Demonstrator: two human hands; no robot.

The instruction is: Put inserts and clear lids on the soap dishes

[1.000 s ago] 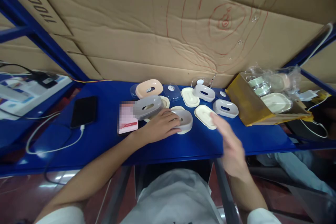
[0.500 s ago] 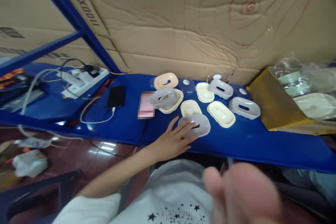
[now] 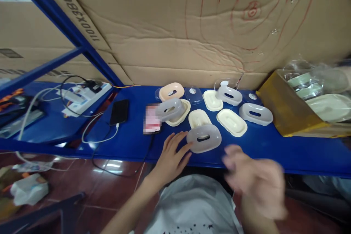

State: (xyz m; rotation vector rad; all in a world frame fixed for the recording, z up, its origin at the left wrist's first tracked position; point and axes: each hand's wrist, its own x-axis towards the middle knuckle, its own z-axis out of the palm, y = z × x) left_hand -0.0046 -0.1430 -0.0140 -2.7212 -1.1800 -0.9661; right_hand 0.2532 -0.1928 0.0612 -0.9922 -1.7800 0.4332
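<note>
My left hand [image 3: 174,153] lies open at the front of the blue table, fingers apart. Its fingertips reach the left edge of a grey oval plastic dish with a slot [image 3: 212,133], which looks like a soap dish part. That dish overlaps a cream tray [image 3: 199,117] behind it. Over the table's front edge, my right hand [image 3: 255,182] is smeared by motion, so its fingers cannot be read. Ahead of it lie another cream tray [image 3: 231,122] and a grey slotted dish [image 3: 256,114].
A peach dish [image 3: 172,91], further grey dishes [image 3: 171,109] and clear lids [image 3: 193,95] lie farther back. On the left are a phone on a cable [image 3: 119,112] and a power strip [image 3: 85,100]. An open carton [image 3: 276,106] of wrapped pieces stands right, cardboard [image 3: 164,25] behind.
My left hand has drawn back left from over the grey dish to its edge. My right hand has risen from close to the camera toward the table edge. The view has shifted slightly.
</note>
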